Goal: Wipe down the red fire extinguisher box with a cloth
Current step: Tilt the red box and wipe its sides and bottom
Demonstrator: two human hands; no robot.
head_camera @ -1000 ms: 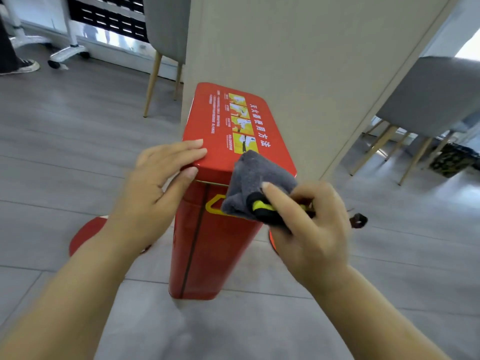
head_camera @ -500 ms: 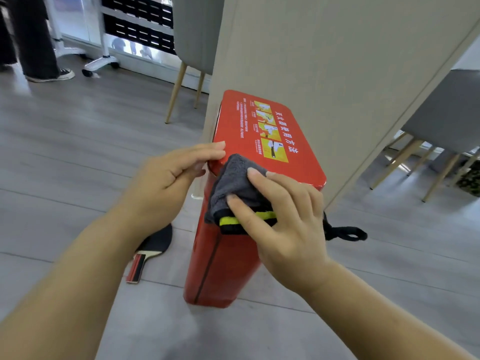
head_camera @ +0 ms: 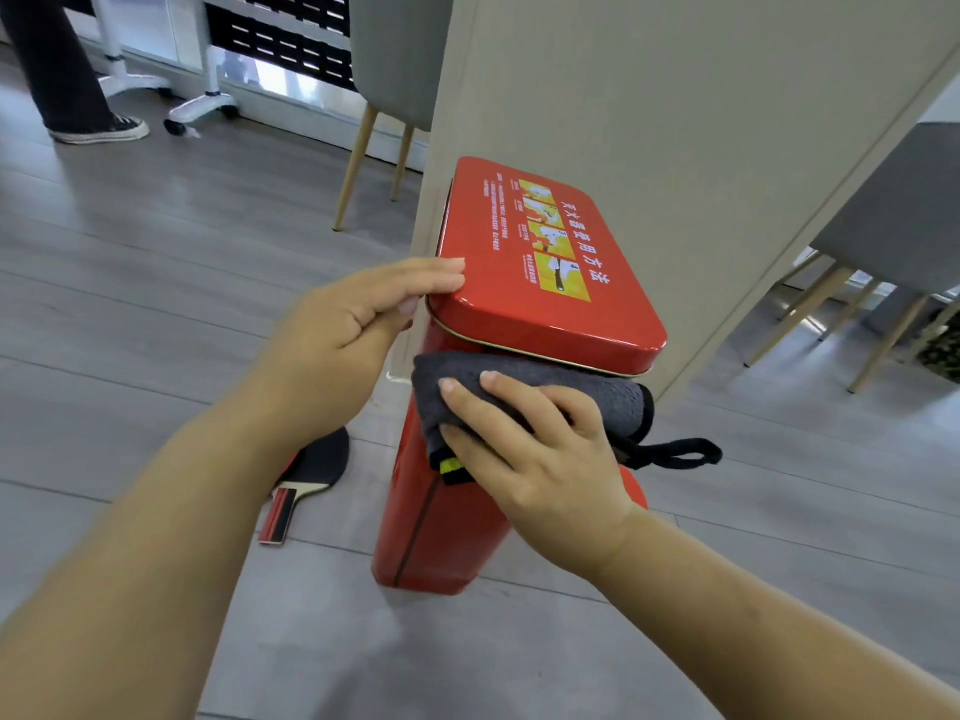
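Pressed flat under my right hand (head_camera: 540,449), the cloth (head_camera: 524,392) has dropped from the lid's edge onto the front of the red box (head_camera: 441,532) beside the pillar (head_camera: 649,122); my left hand (head_camera: 353,335), fingers extended, steadies the lid (head_camera: 545,304). Top apparently done; front face begun.

Grey plank flooring (head_camera: 156,304) runs under everything, pale and evenly lit. A broad beige panel (head_camera: 675,122) with a fine wood grain rises beyond the hands. Left of it stands a grey upholstered chair (head_camera: 395,54) on slim wooden legs; a second grey chair (head_camera: 904,220) stands far right. Top left, a white wheeled base (head_camera: 202,109) sits before a dark slotted panel (head_camera: 280,44), near a sneaker (head_camera: 101,132) and dark trouser leg. A table-tennis paddle (head_camera: 306,478) lies on the floor.
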